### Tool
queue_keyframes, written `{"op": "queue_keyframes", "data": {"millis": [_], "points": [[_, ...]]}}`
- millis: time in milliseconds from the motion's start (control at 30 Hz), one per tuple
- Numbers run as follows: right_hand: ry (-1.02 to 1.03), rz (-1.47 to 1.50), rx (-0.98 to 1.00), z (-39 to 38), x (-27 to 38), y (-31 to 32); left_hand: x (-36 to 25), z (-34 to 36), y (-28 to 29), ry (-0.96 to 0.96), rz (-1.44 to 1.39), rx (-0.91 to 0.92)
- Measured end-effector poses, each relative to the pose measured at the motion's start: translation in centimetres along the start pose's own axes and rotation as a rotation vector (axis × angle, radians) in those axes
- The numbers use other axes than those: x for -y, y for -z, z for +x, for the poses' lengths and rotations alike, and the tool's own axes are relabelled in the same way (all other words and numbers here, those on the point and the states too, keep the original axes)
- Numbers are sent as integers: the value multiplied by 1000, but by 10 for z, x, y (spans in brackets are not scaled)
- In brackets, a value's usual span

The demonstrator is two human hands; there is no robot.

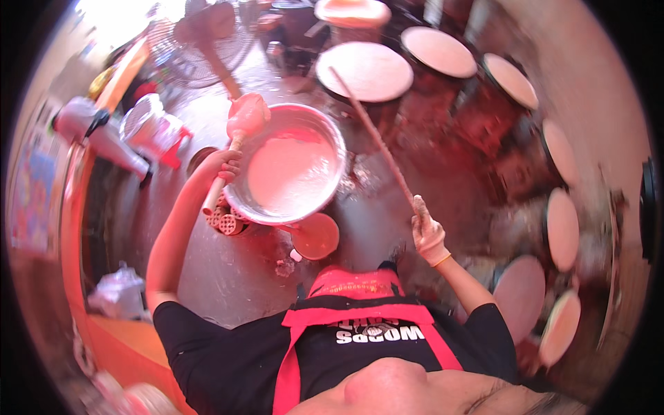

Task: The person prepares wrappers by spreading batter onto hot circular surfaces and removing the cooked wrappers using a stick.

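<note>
My left hand (226,164) grips the pale handle of a ladle (247,114), whose rounded head is coated in pinkish batter and sits at the left rim of a large metal pot (333,163). Pale pinkish liquid (292,173) fills the lower part of the pot. My right hand (427,235), in a light glove, holds a long thin stick (377,138) angled up and forward over a round pale disc (363,66) at the back. The stick's far end is blurred, so whether it touches the disc I cannot tell.
Round pale-topped stations (561,228) curve along the back and right. Perforated cylinders (228,223) and a round brown lid or board (315,236) lie by the pot. At left are a white bucket (142,121), a person in light clothing (97,131) and a plastic bag (117,290); a fan (173,55) stands behind.
</note>
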State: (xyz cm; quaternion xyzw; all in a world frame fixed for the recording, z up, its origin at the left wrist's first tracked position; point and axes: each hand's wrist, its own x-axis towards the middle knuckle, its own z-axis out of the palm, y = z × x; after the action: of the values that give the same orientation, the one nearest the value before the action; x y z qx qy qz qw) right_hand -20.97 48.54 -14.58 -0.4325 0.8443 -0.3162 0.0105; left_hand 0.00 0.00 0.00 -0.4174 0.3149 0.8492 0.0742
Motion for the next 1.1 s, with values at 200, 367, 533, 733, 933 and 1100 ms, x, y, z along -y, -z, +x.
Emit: {"op": "queue_keyframes", "data": {"millis": [200,367,533,733,933,1100], "points": [[-588,-220,-187,-188,9,-1,22,35,-136,532,219,132],[-1107,299,-564,-310,40,1,113,55,-305,787,715,267],[-1021,496,-868,-346,100,77,256,106,-474,460,1565,822],[-982,-415,-902,-350,67,177,432,42,-613,-931,1938,1548],[-1459,-130,-1095,-406,36,173,546,65,-625,-999,1861,1670],[-1039,1000,-1724,-424,7,72,618,108,-591,-379,1675,1397]]}}
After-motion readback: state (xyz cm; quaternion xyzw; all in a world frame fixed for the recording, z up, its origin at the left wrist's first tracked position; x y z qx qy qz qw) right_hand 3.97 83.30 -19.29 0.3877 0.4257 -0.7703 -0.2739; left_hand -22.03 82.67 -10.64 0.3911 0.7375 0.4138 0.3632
